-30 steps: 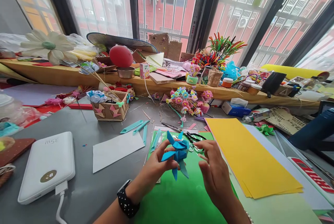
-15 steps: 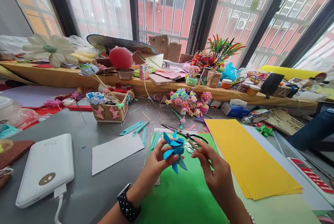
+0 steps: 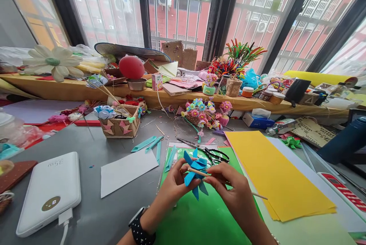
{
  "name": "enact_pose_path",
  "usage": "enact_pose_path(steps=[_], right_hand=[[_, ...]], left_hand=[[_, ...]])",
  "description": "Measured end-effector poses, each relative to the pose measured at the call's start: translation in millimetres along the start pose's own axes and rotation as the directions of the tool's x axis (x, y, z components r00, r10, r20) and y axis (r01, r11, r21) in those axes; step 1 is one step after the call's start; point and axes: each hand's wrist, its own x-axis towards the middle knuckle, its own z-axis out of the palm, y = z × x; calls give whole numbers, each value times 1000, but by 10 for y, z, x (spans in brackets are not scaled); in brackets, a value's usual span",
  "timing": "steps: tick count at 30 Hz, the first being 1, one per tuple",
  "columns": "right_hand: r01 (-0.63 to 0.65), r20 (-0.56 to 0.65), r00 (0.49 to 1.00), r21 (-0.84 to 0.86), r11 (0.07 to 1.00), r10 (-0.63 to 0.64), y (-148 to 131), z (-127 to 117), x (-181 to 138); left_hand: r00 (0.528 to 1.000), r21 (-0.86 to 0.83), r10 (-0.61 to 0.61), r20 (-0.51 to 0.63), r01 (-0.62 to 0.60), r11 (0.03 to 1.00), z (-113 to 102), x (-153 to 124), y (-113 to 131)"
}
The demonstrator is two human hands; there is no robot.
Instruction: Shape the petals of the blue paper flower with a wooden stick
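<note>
A bright blue folded-paper piece with pointed petals (image 3: 198, 164) is pinched by the fingers of my left hand (image 3: 171, 183), over the green sheet (image 3: 188, 218). Between the thumb and fingers of my right hand (image 3: 233, 186) is a thin wooden stick (image 3: 198, 172). Its left end lies across the middle of the paper piece, and the other end pokes out right of the hand. Whether the tip is in a fold I cannot tell. Black-handled scissors (image 3: 217, 156) lie just behind my hands. Light-teal folded strips (image 3: 144, 144) rest on the table to the left.
Left of my hands are a white paper (image 3: 126, 174) and a white power bank (image 3: 51, 191) with its cable. Yellow sheets (image 3: 274, 172) lie to the right. Further back stand a cardboard box (image 3: 121, 127) and a bunch of small flowers (image 3: 201, 113). A crowded ledge (image 3: 114, 88) runs below the windows.
My right hand has moved left and brought the stick against the blue paper piece. The paper piece has shifted slightly right and down in the picture, still in my left hand.
</note>
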Motion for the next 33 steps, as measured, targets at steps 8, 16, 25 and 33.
enact_pose_path(steps=[8,16,25,33], right_hand=[[68,-39,997,-92,993,-72,-28,-10,6],[263,-18,959,-309,914,-282,75,104,-60],[300,23,950,-341,891,-311,77,164,-90],[291,32,955,-307,906,-296,86,181,-110]], left_hand=[[978,117,-53,203,30,993,-217,80,38],[839,728,474,267,-498,471,-307,-4,400],[749,781,423,510,-609,138,-200,-29,332],[778,787,389,494,-590,179,-199,-17,310]])
